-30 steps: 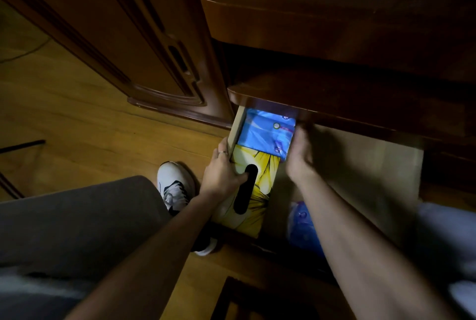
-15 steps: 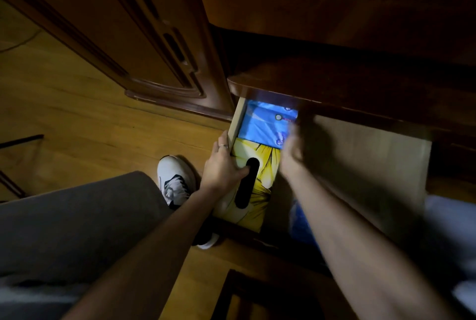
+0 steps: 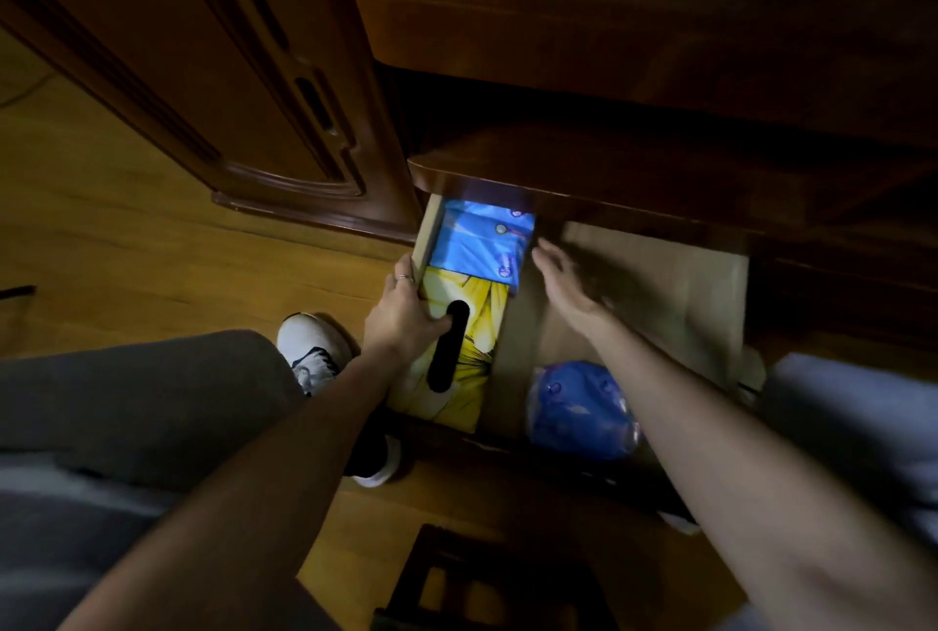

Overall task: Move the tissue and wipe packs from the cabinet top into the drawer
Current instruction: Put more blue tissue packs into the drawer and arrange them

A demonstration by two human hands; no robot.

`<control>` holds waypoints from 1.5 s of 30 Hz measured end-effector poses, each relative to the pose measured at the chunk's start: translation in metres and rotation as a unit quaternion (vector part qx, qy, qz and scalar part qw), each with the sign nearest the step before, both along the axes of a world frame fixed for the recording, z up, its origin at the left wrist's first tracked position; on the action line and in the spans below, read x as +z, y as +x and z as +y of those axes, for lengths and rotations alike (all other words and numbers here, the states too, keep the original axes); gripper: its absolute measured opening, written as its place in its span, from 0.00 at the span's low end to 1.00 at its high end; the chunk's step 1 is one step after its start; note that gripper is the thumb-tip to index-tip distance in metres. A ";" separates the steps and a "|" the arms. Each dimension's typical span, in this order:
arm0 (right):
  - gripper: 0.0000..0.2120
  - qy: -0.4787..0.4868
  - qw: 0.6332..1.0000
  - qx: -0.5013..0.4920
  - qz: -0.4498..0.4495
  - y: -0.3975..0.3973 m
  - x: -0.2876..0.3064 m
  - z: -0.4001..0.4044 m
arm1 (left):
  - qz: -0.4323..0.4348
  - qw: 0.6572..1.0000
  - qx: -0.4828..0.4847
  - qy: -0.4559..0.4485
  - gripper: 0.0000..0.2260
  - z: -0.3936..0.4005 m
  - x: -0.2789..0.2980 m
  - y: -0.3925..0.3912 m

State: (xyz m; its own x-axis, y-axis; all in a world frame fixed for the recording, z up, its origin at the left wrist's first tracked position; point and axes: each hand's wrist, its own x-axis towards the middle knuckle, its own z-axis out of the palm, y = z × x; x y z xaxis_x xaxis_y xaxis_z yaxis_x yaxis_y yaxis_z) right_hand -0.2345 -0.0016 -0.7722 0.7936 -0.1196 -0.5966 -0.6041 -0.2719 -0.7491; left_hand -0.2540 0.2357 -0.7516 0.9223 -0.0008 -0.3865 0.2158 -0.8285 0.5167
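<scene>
Left hand [image 3: 406, 310] grips the yellow box [image 3: 474, 326] against the drawer's [image 3: 660, 285] left wall, thumb on top. Right hand [image 3: 568, 285] spread, holding nothing, just right of the blue pack [image 3: 479, 244] (tucked under the shelf). Risk: that box may ride up and jam the drawer on closing.

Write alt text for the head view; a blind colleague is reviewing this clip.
A person's left hand grips a yellow tissue box in an open drawer, behind it a blue pack. The right hand hovers open beside it; a round blue pack lies nearer.
</scene>
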 end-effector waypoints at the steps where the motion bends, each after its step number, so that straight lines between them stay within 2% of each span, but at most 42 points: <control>1: 0.23 -0.027 0.999 0.023 -0.007 -0.013 0.005 -0.003 | 0.008 1.000 -0.002 0.012 0.45 -0.001 0.003 0.000; 4: 0.24 -0.123 0.976 0.177 0.025 -0.060 0.016 -0.018 | 0.024 0.998 -0.016 0.055 0.50 -0.008 0.013 -0.005; 6: 0.30 -0.228 0.925 0.295 0.068 -0.091 0.020 -0.031 | -0.041 0.994 -0.044 0.091 0.50 -0.015 0.021 -0.018; 9: 0.36 -0.367 0.840 0.380 0.123 -0.129 0.021 -0.046 | -0.149 0.973 -0.117 0.135 0.42 -0.030 0.031 -0.046; 11: 0.35 -0.410 0.817 0.382 0.136 -0.143 0.021 -0.054 | -0.149 0.962 -0.173 0.151 0.35 -0.039 0.032 -0.061; 13: 0.33 -0.433 0.828 0.333 0.128 -0.148 0.024 -0.062 | -0.110 0.955 -0.233 0.148 0.32 -0.043 0.027 -0.069; 15: 0.34 -0.458 0.847 0.248 0.108 -0.149 0.029 -0.070 | -0.074 0.946 -0.274 0.153 0.36 -0.043 0.021 -0.075; 16: 0.35 -0.479 0.844 0.218 0.099 -0.151 0.033 -0.073 | -0.072 0.943 -0.282 0.160 0.38 -0.042 0.019 -0.077; 18: 0.39 -0.526 0.818 0.217 0.088 -0.155 0.039 -0.075 | -0.087 0.941 -0.283 0.164 0.39 -0.042 0.015 -0.080; 21: 0.41 -0.589 0.744 0.312 0.035 -0.149 0.039 -0.069 | -0.098 0.940 -0.276 0.176 0.40 -0.047 0.013 -0.079; 22: 0.41 -0.589 0.732 0.342 0.010 -0.144 0.039 -0.066 | -0.097 0.939 -0.279 0.178 0.41 -0.048 0.011 -0.078; 24: 0.45 -0.542 0.744 0.391 0.005 -0.138 0.035 -0.064 | -0.087 0.933 -0.296 0.184 0.41 -0.048 0.006 -0.079; 27: 0.49 -0.495 0.762 0.404 0.104 -0.146 0.027 -0.072 | -0.058 0.926 -0.316 0.200 0.39 -0.046 -0.003 -0.079; 29: 0.50 -0.508 0.752 0.396 0.140 -0.150 0.028 -0.078 | -0.050 0.924 -0.317 0.207 0.38 -0.046 -0.004 -0.077; 31: 0.53 -0.480 0.752 0.414 0.178 -0.145 0.033 -0.078 | -0.045 0.924 -0.316 0.210 0.38 -0.048 -0.004 -0.078; 35: 0.49 -0.444 0.733 0.447 0.256 -0.132 0.045 -0.071 | -0.018 0.918 -0.325 0.225 0.39 -0.050 0.002 -0.078; 39: 0.37 -0.470 0.733 0.430 0.237 -0.141 0.048 -0.064 | 0.054 0.898 -0.357 0.250 0.46 -0.055 0.015 -0.069; 41: 0.30 -0.527 0.719 0.420 0.170 -0.144 0.051 -0.055 | 0.062 0.899 -0.358 0.246 0.48 -0.055 0.024 -0.066; 43: 0.29 -0.555 0.726 0.395 0.091 -0.141 0.055 -0.047 | 0.049 0.908 -0.347 0.228 0.47 -0.050 0.033 -0.064; 45: 0.33 -0.537 0.755 0.370 0.070 -0.136 0.061 -0.044 | 0.044 0.908 -0.351 0.225 0.46 -0.044 0.040 -0.063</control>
State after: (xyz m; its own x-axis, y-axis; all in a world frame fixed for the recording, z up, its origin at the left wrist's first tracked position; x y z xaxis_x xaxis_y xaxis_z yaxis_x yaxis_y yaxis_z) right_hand -0.3706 -0.0456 -0.7116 0.8183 -0.1483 -0.5554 -0.0411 -0.9788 0.2008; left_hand -0.3168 0.1921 -0.7113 0.7211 -0.4007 -0.5652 -0.4231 -0.9007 0.0988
